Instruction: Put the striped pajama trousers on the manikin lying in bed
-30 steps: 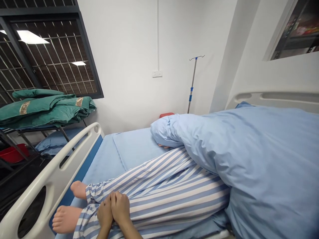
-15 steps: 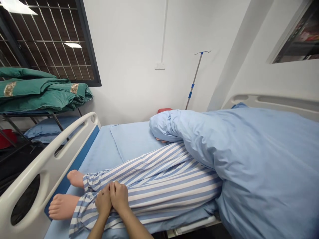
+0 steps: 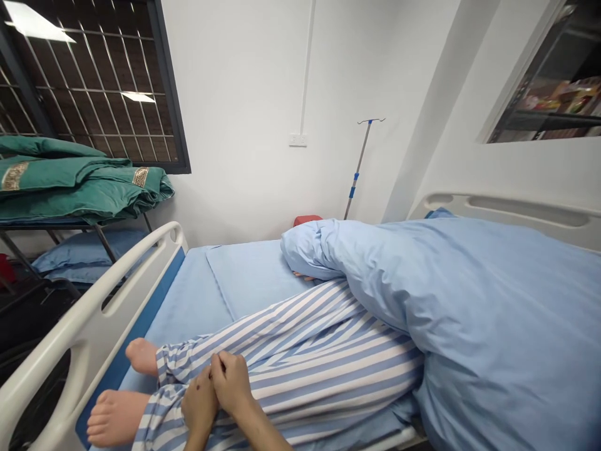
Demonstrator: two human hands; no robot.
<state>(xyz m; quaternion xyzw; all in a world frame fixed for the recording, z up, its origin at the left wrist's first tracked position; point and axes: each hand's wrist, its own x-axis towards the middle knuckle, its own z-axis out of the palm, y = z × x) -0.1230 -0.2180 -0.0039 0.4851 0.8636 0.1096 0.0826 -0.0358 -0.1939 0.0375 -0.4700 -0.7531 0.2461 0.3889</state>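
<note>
At the left edge, a green quilt (image 3: 89, 188) is piled on a metal rack (image 3: 104, 243). In the lower left, the white footboard (image 3: 89, 329) is seen at a slant. Just beside it, the near foot (image 3: 117, 418) and the far foot (image 3: 142, 357) are pointed toward the left, both bare.

The striped trousers (image 3: 338, 369) are stretched from the lower left to right of centre, their long axis tilted gently upward to the right, with the cuffs at the left end. Over the nearer lower leg, the left hand (image 3: 200, 399) and the right hand (image 3: 232, 382) are set side by side, touching. Both are closed, fingers curled under; whether cloth is pinched cannot be told.

Behind the legs, a pale blue sheet (image 3: 253, 275) is exposed. The upper end of the trousers is covered by a blue duvet (image 3: 474, 313), spread across the right side.
</note>
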